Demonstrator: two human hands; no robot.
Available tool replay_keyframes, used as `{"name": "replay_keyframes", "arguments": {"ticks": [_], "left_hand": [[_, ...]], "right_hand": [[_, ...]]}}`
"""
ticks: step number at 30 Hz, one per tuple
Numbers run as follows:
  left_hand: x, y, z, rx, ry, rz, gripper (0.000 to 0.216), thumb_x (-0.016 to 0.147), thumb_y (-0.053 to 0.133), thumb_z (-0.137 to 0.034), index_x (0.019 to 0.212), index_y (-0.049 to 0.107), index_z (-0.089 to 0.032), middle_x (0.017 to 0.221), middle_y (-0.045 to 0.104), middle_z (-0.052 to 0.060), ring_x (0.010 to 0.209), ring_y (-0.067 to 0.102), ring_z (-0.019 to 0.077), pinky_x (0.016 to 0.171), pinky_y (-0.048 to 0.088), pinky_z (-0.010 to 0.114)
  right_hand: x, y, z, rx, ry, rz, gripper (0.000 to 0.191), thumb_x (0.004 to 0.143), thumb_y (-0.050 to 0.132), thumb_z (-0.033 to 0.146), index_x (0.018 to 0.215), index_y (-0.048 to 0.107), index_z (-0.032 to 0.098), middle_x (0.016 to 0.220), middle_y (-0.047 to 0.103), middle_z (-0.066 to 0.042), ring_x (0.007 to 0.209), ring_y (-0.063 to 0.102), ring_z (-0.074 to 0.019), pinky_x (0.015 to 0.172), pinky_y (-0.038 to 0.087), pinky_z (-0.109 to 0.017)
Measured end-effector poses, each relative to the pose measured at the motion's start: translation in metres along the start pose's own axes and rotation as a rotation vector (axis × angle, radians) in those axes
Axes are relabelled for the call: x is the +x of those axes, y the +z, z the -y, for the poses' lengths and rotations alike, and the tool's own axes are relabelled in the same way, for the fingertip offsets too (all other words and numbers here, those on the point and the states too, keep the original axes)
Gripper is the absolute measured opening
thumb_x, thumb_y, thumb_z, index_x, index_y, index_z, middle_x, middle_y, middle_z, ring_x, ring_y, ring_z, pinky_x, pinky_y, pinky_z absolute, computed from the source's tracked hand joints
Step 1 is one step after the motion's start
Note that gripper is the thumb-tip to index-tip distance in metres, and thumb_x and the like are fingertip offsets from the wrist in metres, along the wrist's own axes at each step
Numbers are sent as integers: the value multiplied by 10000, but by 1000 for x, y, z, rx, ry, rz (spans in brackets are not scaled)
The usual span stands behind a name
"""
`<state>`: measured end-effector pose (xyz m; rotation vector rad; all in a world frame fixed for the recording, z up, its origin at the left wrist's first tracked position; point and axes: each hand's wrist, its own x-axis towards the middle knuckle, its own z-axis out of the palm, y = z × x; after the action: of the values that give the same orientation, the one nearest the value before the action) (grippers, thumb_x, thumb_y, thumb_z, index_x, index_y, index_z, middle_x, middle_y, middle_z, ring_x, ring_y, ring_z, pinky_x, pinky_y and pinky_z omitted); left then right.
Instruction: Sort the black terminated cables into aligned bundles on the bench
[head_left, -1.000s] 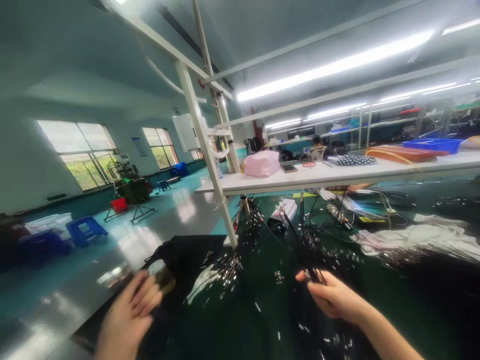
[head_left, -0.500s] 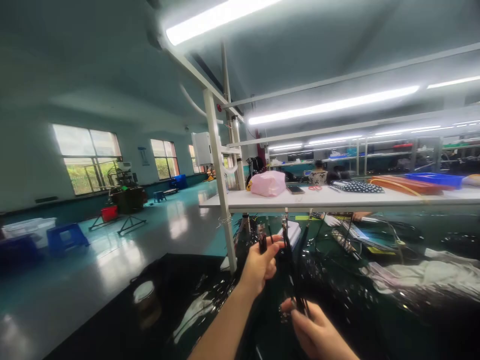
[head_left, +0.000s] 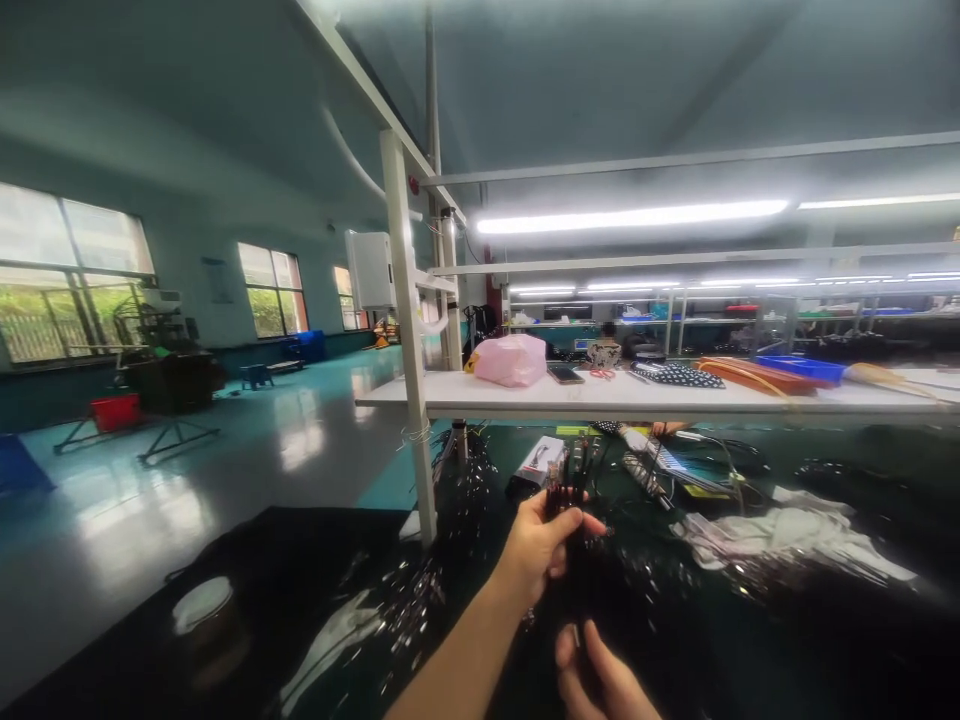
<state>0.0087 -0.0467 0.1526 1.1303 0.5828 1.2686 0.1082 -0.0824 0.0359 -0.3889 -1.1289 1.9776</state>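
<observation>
My left hand [head_left: 538, 545] is raised over the dark green bench, its fingers wrapped round a bundle of black cables [head_left: 571, 480] whose connector ends stick up above the fist. Lower down, my right hand [head_left: 598, 682] pinches the same bundle near its bottom end at the frame's lower edge. Heaps of more black cables with shiny metal plugs [head_left: 420, 600] lie on the bench to the left of and beyond my hands.
A white shelf [head_left: 645, 396] on a white post [head_left: 409, 340] spans the bench, carrying a pink bag [head_left: 510, 360], a phone, scissors, orange and blue trays. A lidded jar [head_left: 204, 622] stands at the left. White cloth [head_left: 780, 530] lies right. People work behind the shelf.
My left hand came up from the jar to the cable bundle and closed round it. My right hand dropped lower along the bundle. The view tilted up and panned right.
</observation>
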Motion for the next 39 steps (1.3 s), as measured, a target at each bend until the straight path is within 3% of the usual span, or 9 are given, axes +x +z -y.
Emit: {"name": "replay_keyframes", "arguments": {"ticks": [4, 7, 9, 14, 21, 30, 39], "left_hand": [[1, -13, 6, 159, 17, -130, 307, 654, 655, -315, 859, 558, -108, 585, 621, 36, 282, 238, 5, 279, 115, 159], [-1, -21, 5, 224, 10, -203, 245, 595, 699, -273, 702, 546, -112, 498, 588, 15, 286, 286, 13, 290, 149, 152], [-3, -23, 4, 247, 4, -214, 221, 583, 705, -250, 653, 548, -112, 483, 581, 7, 285, 286, 7, 301, 165, 150], [-3, -24, 4, 292, -37, -144, 186, 602, 692, -246, 667, 597, -100, 518, 590, 18, 295, 291, 5, 296, 147, 152], [7, -25, 9, 187, -72, -145, 272, 598, 705, -329, 695, 546, -130, 475, 489, -48, 279, 270, 11, 270, 178, 154], [9, -32, 6, 212, -195, -25, 288, 569, 722, -313, 684, 544, -118, 540, 546, -6, 272, 272, 1, 275, 149, 167], [13, -26, 19, 180, -128, -63, 356, 547, 725, -391, 699, 587, -100, 490, 518, -13, 266, 282, 12, 290, 159, 185]], "right_hand": [[9, 2, 2, -156, 9, -58, 470, 715, 497, 607, 815, 634, 169, 468, 501, 20, 378, 440, -78, 416, 372, -211], [18, 5, 33, -292, -172, -243, 429, 657, 636, 501, 955, 596, 195, 767, 614, -35, 651, 577, -148, 586, 450, -265], [26, 9, 61, -397, -330, -362, 424, 642, 666, 449, 978, 577, 207, 831, 607, -32, 736, 574, -167, 657, 454, -285], [41, 24, 111, -677, -383, -327, 249, 698, 610, 403, 764, 588, 164, 661, 587, 0, 512, 524, -123, 511, 438, -258], [45, 21, 115, -974, -461, -489, 234, 756, 528, 375, 744, 587, 149, 637, 587, -19, 478, 538, -134, 468, 447, -254], [44, 12, 123, -727, -494, -464, 292, 707, 597, 418, 865, 619, 174, 664, 600, 3, 563, 546, -136, 473, 461, -228], [53, 13, 139, -962, -402, -340, 281, 732, 545, 440, 741, 580, 162, 593, 571, 13, 486, 522, -122, 421, 428, -219]]}}
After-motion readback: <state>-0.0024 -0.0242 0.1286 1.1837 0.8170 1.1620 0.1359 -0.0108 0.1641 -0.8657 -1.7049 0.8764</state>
